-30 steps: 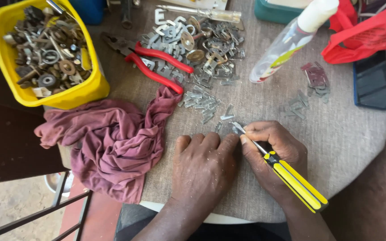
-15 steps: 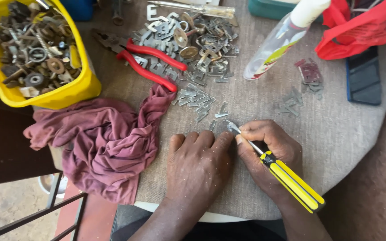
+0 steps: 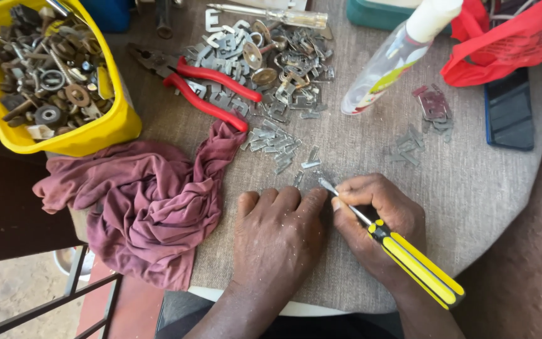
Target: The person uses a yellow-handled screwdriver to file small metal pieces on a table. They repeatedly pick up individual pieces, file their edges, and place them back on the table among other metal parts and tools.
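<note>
My right hand (image 3: pixel 377 223) grips a yellow-and-black handled screwdriver (image 3: pixel 412 260), its metal tip pointing up-left toward small flat metal pieces (image 3: pixel 274 141) scattered on the grey table top (image 3: pixel 359 150). My left hand (image 3: pixel 277 235) lies palm down on the table right beside it, fingers together, its forefinger touching the right hand near the tip. What lies under the left fingers is hidden. A heap of metal fittings (image 3: pixel 265 59) sits further back.
Red-handled pliers (image 3: pixel 205 91) lie by the heap. A yellow tub (image 3: pixel 111 119) of metal scrap stands far left, a maroon cloth (image 3: pixel 152 201) below it. A clear bottle (image 3: pixel 387 63), red bag (image 3: pixel 509 37), dark phone (image 3: pixel 508 110) and another screwdriver (image 3: pixel 268 16) lie at the back.
Both hands stay together at the same spot on the table. The view has shifted slightly; the screwdriver tip stays at the small pieces.
</note>
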